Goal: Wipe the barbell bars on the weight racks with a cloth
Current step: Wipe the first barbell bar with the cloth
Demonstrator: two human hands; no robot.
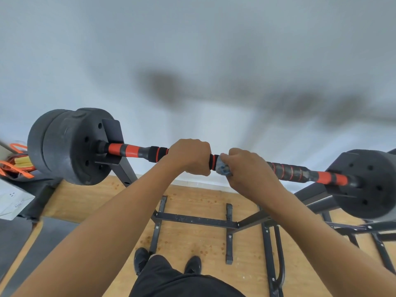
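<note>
Resting across the top of the rack (192,219), the barbell bar (137,152) runs from the rack's left cradle (112,133) toward its right end, sloping a little downward in this head view. The left weight plates (68,146), black, sit on the bar's left end just outside the cradle. The right weight plates (368,183), also black, fill the other end. The bar shows orange and black bands near each stack, with black foam ringed in orange toward the middle.

The person's left grip (188,156) is wrapped over the bar near its middle, fingers curled round the foam, knuckles up. Just beside it, to the right, the right grip (250,170) is curled round a bunched grey-blue cloth (222,168) and holds it against the bar. The cloth pokes out on the side nearer the other hand and touches the foam there. A short strip of black foam with an orange ring shows between the two hands. Both forearms are bare and reach up from below.

Under the bar, the rack's black crossbars and feet stand on a wooden floor (192,243). Two black shoes (140,259) stand near the rack's near left foot, with black shorts (175,281) below them. A dark mat (53,232) lies at the lower left. Beyond the rack's left end, orange straps (15,166) lie in a heap behind the plates, above a white sheet (12,200). A pale wall (192,50) fills the upper half, with blurred shadows on it.
</note>
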